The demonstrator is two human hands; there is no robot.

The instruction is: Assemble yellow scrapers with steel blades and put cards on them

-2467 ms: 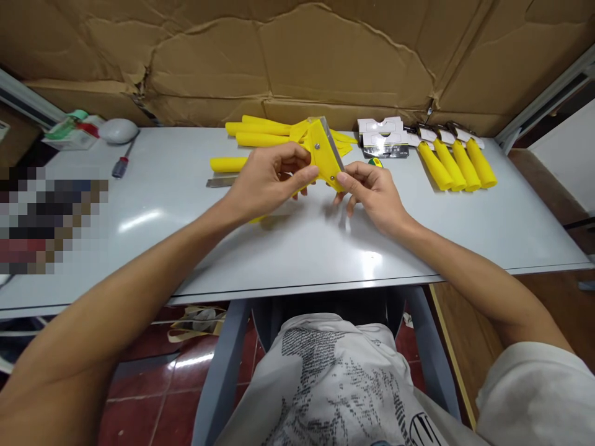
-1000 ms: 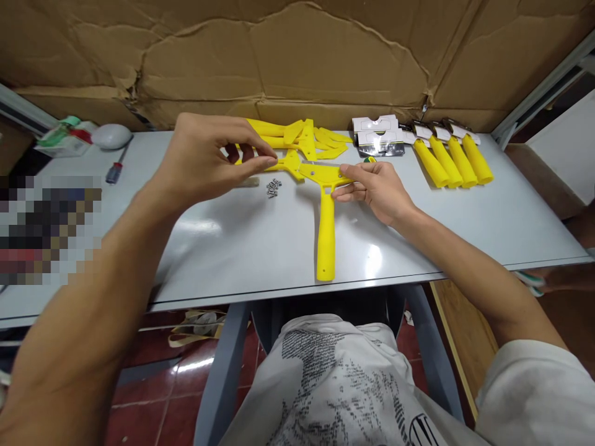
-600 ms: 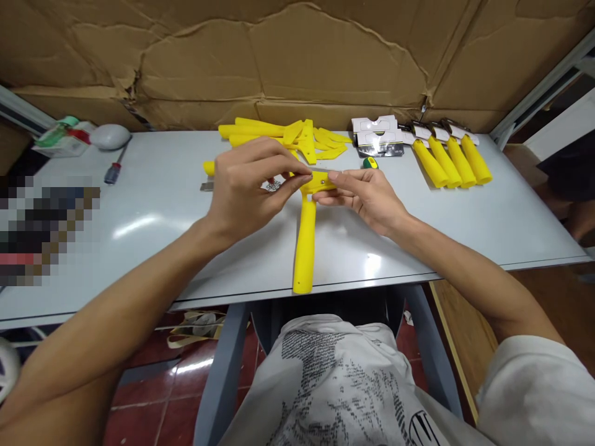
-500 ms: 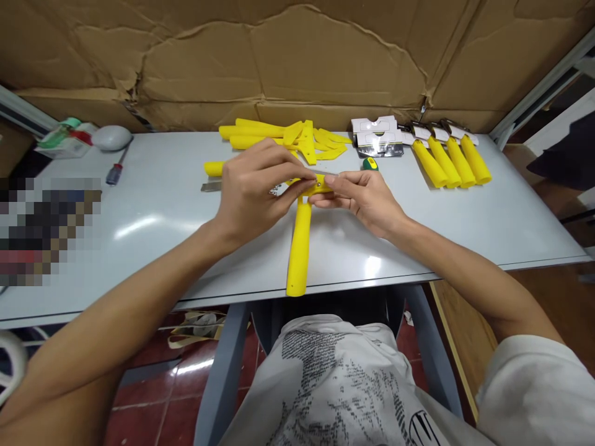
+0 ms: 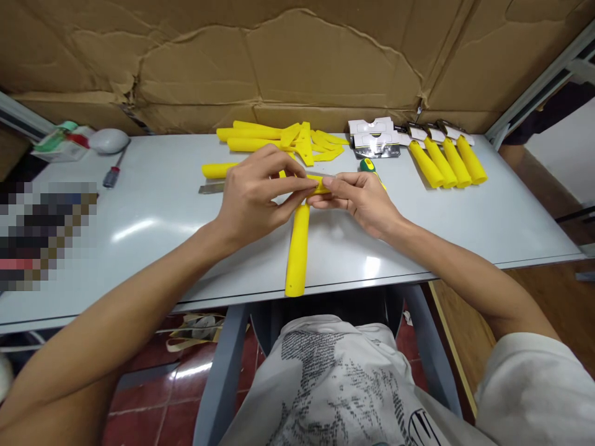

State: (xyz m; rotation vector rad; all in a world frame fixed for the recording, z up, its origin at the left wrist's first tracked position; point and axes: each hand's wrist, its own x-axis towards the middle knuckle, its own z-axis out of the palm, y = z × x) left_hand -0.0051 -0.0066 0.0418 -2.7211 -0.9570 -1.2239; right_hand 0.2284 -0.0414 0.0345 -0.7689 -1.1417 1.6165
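A yellow scraper-like tool lies on the table with its long handle toward me and the handle's end at the front edge. My right hand grips the right side of its yellow head, thumb on top and fingers beneath. My left hand is pinched over the left part of the head; anything between its fingertips is too small to make out. A thin metal blade edge shows along the far side of the head. My fingers hide much of the head.
Yellow handles and flat pieces are piled behind my hands. White packages, a green-yellow tool and several finished-looking yellow scrapers lie to the right. Farther left are a screwdriver and a white rounded object. Cardboard stands behind.
My left fingertips have shifted slightly over the head and now cover the small metal spot seen there before. The view has moved a little; my right hand keeps its grip.
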